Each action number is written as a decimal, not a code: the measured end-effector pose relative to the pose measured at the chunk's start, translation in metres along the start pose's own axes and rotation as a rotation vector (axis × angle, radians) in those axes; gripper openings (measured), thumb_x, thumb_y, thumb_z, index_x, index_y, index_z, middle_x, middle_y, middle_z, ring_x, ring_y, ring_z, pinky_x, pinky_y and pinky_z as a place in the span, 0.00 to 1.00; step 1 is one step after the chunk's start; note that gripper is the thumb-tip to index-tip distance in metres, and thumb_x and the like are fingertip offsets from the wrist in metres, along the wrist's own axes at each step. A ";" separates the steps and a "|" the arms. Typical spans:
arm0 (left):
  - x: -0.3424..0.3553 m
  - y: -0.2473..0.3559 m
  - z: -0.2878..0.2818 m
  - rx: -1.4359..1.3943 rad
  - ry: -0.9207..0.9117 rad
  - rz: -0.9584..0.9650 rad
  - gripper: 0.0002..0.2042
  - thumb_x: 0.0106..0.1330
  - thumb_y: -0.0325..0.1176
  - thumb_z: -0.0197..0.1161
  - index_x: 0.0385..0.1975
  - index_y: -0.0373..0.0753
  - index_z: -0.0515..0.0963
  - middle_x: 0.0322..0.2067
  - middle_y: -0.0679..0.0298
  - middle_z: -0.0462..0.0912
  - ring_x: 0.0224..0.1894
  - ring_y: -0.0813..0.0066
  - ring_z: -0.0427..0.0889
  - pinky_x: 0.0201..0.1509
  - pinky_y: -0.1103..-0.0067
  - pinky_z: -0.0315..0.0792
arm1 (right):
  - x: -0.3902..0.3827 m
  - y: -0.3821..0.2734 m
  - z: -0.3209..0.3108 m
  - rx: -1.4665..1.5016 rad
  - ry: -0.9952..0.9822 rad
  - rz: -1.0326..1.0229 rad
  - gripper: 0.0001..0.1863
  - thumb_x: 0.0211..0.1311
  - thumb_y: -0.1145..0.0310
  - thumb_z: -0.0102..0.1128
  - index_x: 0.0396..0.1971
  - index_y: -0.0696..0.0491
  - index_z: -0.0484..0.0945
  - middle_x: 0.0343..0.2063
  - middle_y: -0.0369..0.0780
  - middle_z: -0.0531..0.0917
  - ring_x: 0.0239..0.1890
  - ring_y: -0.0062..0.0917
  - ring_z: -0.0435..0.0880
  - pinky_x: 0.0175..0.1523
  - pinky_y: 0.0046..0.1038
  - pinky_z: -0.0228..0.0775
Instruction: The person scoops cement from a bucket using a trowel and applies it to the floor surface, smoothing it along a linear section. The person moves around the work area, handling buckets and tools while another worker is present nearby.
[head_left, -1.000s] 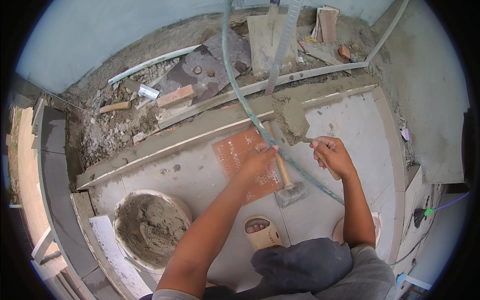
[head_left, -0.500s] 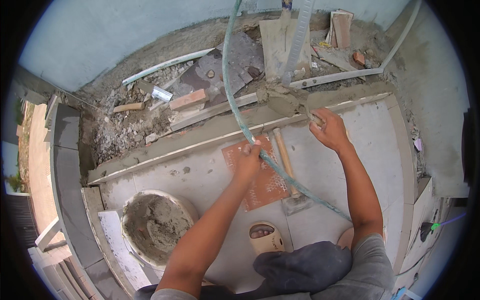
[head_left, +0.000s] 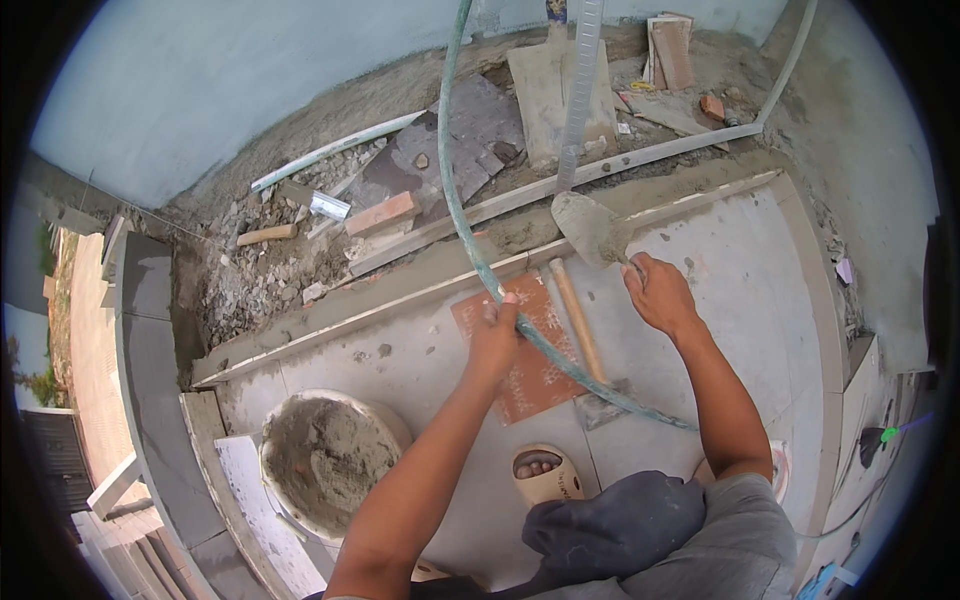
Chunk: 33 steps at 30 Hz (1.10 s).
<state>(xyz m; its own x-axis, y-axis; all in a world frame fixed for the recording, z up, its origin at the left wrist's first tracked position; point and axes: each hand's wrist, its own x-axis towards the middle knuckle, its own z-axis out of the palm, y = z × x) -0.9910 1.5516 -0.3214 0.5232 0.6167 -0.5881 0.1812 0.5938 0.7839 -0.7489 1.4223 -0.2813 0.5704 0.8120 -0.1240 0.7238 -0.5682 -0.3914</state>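
Observation:
My right hand (head_left: 661, 293) is closed round the handle of a trowel (head_left: 592, 229), whose flat blade is smeared with grey mortar. The blade hangs over the edge of the low wall (head_left: 400, 300), which carries a band of wet mortar along its top. Closed on a green hose (head_left: 462, 215) is my left hand (head_left: 496, 338), gripping it above the tiled floor. Under that hand lies an orange-brown tile (head_left: 535, 370). A mallet (head_left: 577, 318) with a wooden handle rests beside the tile, its head partly behind the hose.
A bucket of mortar (head_left: 395, 425) stands at the left of my left forearm. Past the wall lie rubble, a brick (head_left: 382, 214), a long metal bar (head_left: 650, 157) and a shovel (head_left: 562, 95). A ridged strip (head_left: 578, 110) slants down in front of the shovel.
The trowel has come away from the mortar heap on the wall, and its blade now shows in full. My right hand moved slightly nearer. My left hand still holds the hose.

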 end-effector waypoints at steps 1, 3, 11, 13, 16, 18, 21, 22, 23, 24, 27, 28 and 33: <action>-0.001 0.001 0.003 -0.008 -0.001 -0.001 0.18 0.79 0.49 0.53 0.46 0.38 0.72 0.41 0.64 0.75 0.45 0.71 0.76 0.58 0.67 0.73 | -0.007 0.000 0.002 0.006 -0.034 -0.008 0.17 0.74 0.58 0.52 0.46 0.57 0.79 0.37 0.53 0.85 0.41 0.53 0.83 0.47 0.49 0.75; -0.003 0.004 0.008 -0.023 -0.011 -0.015 0.18 0.79 0.49 0.53 0.46 0.38 0.72 0.41 0.64 0.75 0.45 0.71 0.77 0.58 0.67 0.73 | -0.016 -0.004 0.009 0.021 -0.103 -0.025 0.18 0.75 0.56 0.51 0.43 0.58 0.78 0.35 0.54 0.85 0.42 0.53 0.84 0.48 0.50 0.74; -0.008 0.005 0.003 -0.039 -0.022 -0.009 0.21 0.78 0.50 0.55 0.52 0.36 0.72 0.43 0.63 0.76 0.46 0.70 0.78 0.58 0.67 0.73 | 0.000 0.001 -0.011 -0.085 -0.148 0.170 0.21 0.78 0.56 0.46 0.41 0.61 0.79 0.35 0.57 0.85 0.41 0.55 0.85 0.50 0.51 0.76; -0.010 0.004 0.003 -0.048 -0.053 -0.001 0.22 0.78 0.51 0.56 0.55 0.35 0.71 0.44 0.63 0.77 0.48 0.69 0.79 0.58 0.67 0.73 | -0.003 0.019 -0.006 -0.094 -0.113 0.130 0.21 0.78 0.57 0.45 0.41 0.62 0.78 0.34 0.57 0.85 0.35 0.51 0.87 0.44 0.49 0.79; -0.008 -0.001 -0.014 -0.015 -0.060 0.026 0.24 0.78 0.50 0.56 0.58 0.34 0.69 0.46 0.62 0.77 0.50 0.69 0.79 0.60 0.68 0.73 | -0.012 -0.021 -0.034 0.211 -0.353 0.387 0.22 0.79 0.57 0.46 0.42 0.64 0.78 0.28 0.53 0.84 0.22 0.39 0.85 0.28 0.42 0.78; -0.009 -0.001 -0.016 -0.022 -0.088 -0.004 0.24 0.78 0.50 0.56 0.58 0.34 0.68 0.46 0.61 0.78 0.50 0.69 0.79 0.61 0.68 0.73 | -0.016 -0.025 -0.034 0.451 -0.352 0.407 0.22 0.78 0.57 0.47 0.43 0.65 0.77 0.24 0.49 0.81 0.17 0.33 0.81 0.21 0.36 0.74; -0.016 0.006 -0.007 -0.039 -0.104 -0.021 0.23 0.78 0.50 0.56 0.57 0.34 0.69 0.47 0.61 0.78 0.50 0.70 0.80 0.61 0.68 0.72 | -0.013 -0.034 -0.026 0.693 -0.393 0.400 0.22 0.79 0.55 0.47 0.43 0.63 0.76 0.21 0.43 0.78 0.14 0.27 0.77 0.18 0.32 0.71; -0.017 0.008 -0.005 -0.044 -0.100 -0.019 0.23 0.78 0.49 0.56 0.57 0.34 0.69 0.47 0.61 0.79 0.49 0.70 0.80 0.61 0.68 0.72 | -0.009 -0.041 -0.021 0.757 -0.415 0.386 0.22 0.79 0.54 0.47 0.42 0.62 0.75 0.20 0.41 0.77 0.14 0.25 0.76 0.18 0.31 0.71; -0.016 0.007 -0.006 -0.051 -0.105 -0.019 0.23 0.78 0.49 0.56 0.57 0.34 0.70 0.47 0.61 0.79 0.49 0.70 0.80 0.62 0.68 0.72 | -0.006 -0.049 -0.015 0.736 -0.465 0.349 0.22 0.79 0.54 0.47 0.42 0.62 0.75 0.21 0.42 0.78 0.14 0.26 0.77 0.19 0.31 0.71; -0.016 0.007 -0.006 -0.058 -0.110 -0.019 0.23 0.78 0.49 0.55 0.56 0.34 0.70 0.47 0.61 0.79 0.49 0.70 0.80 0.62 0.69 0.72 | -0.002 -0.058 -0.008 0.714 -0.513 0.312 0.22 0.79 0.54 0.47 0.41 0.62 0.75 0.21 0.43 0.78 0.15 0.26 0.78 0.20 0.32 0.72; -0.016 0.009 -0.007 -0.046 -0.128 -0.012 0.22 0.78 0.49 0.55 0.56 0.34 0.70 0.46 0.62 0.79 0.49 0.70 0.81 0.62 0.69 0.72 | 0.009 -0.071 0.012 0.528 -0.606 0.137 0.22 0.78 0.55 0.48 0.40 0.63 0.76 0.23 0.47 0.80 0.15 0.31 0.80 0.26 0.36 0.76; -0.017 0.008 -0.006 -0.041 -0.134 -0.010 0.22 0.79 0.49 0.55 0.57 0.34 0.70 0.46 0.62 0.80 0.49 0.70 0.81 0.62 0.69 0.73 | 0.012 -0.075 0.016 0.442 -0.628 0.070 0.22 0.78 0.56 0.48 0.41 0.63 0.76 0.25 0.48 0.82 0.16 0.33 0.81 0.29 0.38 0.78; -0.015 0.003 -0.010 -0.012 -0.098 0.018 0.23 0.78 0.49 0.55 0.57 0.35 0.70 0.48 0.62 0.79 0.50 0.70 0.80 0.62 0.67 0.72 | 0.002 -0.082 0.023 0.023 -0.451 -0.130 0.23 0.78 0.56 0.45 0.43 0.63 0.78 0.33 0.55 0.86 0.31 0.50 0.87 0.44 0.46 0.80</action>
<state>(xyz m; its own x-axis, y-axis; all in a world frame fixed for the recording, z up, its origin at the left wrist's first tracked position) -1.0063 1.5495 -0.3124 0.6055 0.5738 -0.5515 0.1615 0.5899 0.7911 -0.8160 1.4733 -0.2701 0.2458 0.8561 -0.4546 0.7665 -0.4588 -0.4495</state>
